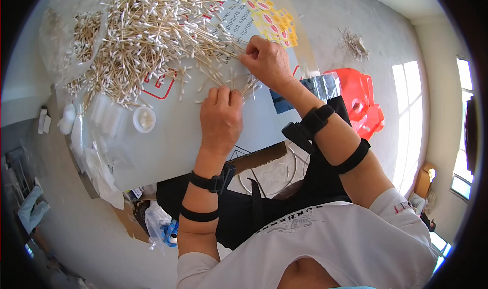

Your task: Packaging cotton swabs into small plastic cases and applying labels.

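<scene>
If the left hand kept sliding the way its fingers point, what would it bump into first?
Probably the small bunch of cotton swabs just past the left hand's fingertips, which the right hand is gathering. Depth is hard to judge.

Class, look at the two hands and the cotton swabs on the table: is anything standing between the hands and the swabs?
Nothing visible does. The left hand and right hand both rest directly on a small bunch of cotton swabs, beside the big heap of swabs on the table.

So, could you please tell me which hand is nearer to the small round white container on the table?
Left. The left hand lies just right of the round white container, apart from it. The right hand is farther off, up and to the right, among the cotton swabs.
</scene>
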Action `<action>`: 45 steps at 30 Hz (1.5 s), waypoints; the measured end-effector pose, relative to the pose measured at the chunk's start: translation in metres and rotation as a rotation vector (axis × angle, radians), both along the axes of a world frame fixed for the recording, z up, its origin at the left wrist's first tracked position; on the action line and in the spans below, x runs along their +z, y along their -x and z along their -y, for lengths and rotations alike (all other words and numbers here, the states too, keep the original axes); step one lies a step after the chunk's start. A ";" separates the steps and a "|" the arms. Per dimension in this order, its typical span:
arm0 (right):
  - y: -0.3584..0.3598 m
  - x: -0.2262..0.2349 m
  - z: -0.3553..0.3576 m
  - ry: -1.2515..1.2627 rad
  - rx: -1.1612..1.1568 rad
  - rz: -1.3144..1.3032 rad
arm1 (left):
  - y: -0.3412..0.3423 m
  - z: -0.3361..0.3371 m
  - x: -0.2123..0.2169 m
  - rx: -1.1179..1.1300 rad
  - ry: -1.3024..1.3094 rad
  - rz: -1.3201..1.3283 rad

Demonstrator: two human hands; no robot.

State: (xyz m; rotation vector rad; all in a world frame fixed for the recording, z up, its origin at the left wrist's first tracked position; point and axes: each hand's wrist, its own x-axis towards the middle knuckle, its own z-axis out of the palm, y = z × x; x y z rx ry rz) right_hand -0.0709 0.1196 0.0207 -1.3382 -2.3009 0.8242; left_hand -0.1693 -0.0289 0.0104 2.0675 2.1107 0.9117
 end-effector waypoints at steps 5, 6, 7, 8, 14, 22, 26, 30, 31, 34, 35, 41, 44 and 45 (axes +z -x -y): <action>0.027 -0.006 -0.005 -0.269 0.078 -0.174 | -0.001 -0.002 -0.001 -0.013 -0.051 -0.015; 0.036 -0.005 -0.006 -0.333 0.124 -0.102 | 0.000 -0.001 -0.001 -0.013 -0.049 -0.016; 0.044 -0.005 -0.008 -0.399 0.169 -0.029 | 0.000 -0.002 -0.001 -0.015 -0.048 -0.018; 0.050 -0.005 -0.011 -0.399 0.168 -0.028 | -0.001 -0.002 -0.001 -0.016 -0.048 -0.017; 0.049 0.009 -0.027 -0.186 0.213 0.134 | 0.002 0.000 0.001 0.003 0.000 -0.016; -0.005 0.014 -0.006 0.019 0.277 0.106 | 0.004 0.002 0.002 0.028 0.057 0.054; -0.010 0.006 -0.009 -0.071 0.113 0.000 | 0.001 -0.001 0.007 0.055 -0.001 0.077; -0.004 -0.004 -0.021 -0.156 0.005 -0.058 | 0.001 -0.003 0.009 0.058 -0.001 0.073; -0.001 -0.003 -0.019 -0.156 0.009 -0.062 | 0.003 -0.001 0.008 0.059 0.033 0.054; 0.008 0.000 -0.015 0.215 0.220 -0.066 | 0.004 0.000 0.004 0.048 0.056 0.038; 0.012 0.001 -0.015 0.080 0.186 -0.101 | 0.004 -0.001 0.004 0.050 0.051 0.037; 0.067 0.009 -0.020 -0.356 0.209 -0.202 | 0.006 0.001 0.000 0.052 0.054 0.045; 0.083 0.003 -0.034 -0.481 0.271 -0.109 | 0.005 -0.001 0.002 0.046 0.065 0.029; 0.084 0.001 -0.041 -0.414 0.243 -0.039 | 0.004 -0.003 0.003 0.043 0.062 0.036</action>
